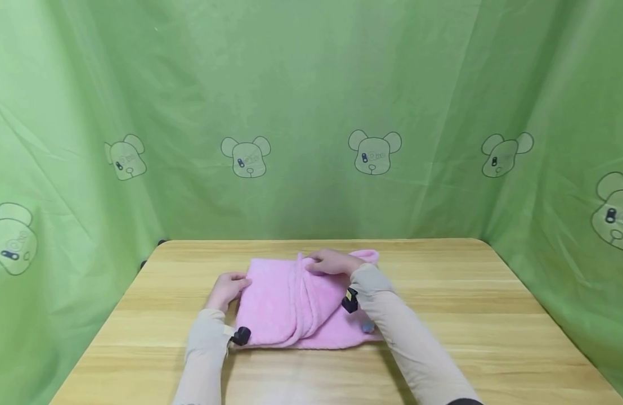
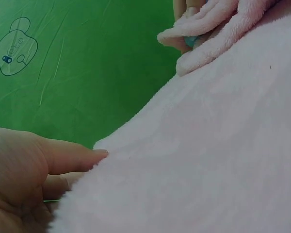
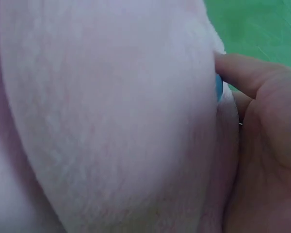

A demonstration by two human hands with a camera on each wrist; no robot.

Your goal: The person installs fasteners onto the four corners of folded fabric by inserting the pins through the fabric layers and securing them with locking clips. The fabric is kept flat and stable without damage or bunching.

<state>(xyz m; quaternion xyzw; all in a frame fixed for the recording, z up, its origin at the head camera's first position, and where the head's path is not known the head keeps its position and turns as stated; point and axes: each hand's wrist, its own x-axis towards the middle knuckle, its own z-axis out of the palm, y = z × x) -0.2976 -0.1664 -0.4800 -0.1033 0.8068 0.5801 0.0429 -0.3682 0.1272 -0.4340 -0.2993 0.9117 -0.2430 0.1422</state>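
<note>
A pink plush cloth point(image 1: 268, 298) lies partly folded on the wooden table, with overlapping layers and a raised fold down its middle. At its left edge my left hand point(image 1: 227, 290) pinches the cloth, the thumb on top and the fingers partly hidden below, as the left wrist view shows. My right hand point(image 1: 334, 262) grips the gathered layers near the far edge, with the thumb point(image 3: 242, 68) over the fabric. A small blue piece point(image 3: 219, 87) peeks out between the layers beside that thumb. Another bluish round spot point(image 1: 368, 326) shows on the cloth near my right forearm.
The wooden table point(image 1: 473, 337) extends to both sides of the cloth. Green curtains point(image 1: 311, 73) printed with bear heads enclose the back and both sides. A pink loop of fabric point(image 1: 368, 256) sticks out beyond my right wrist.
</note>
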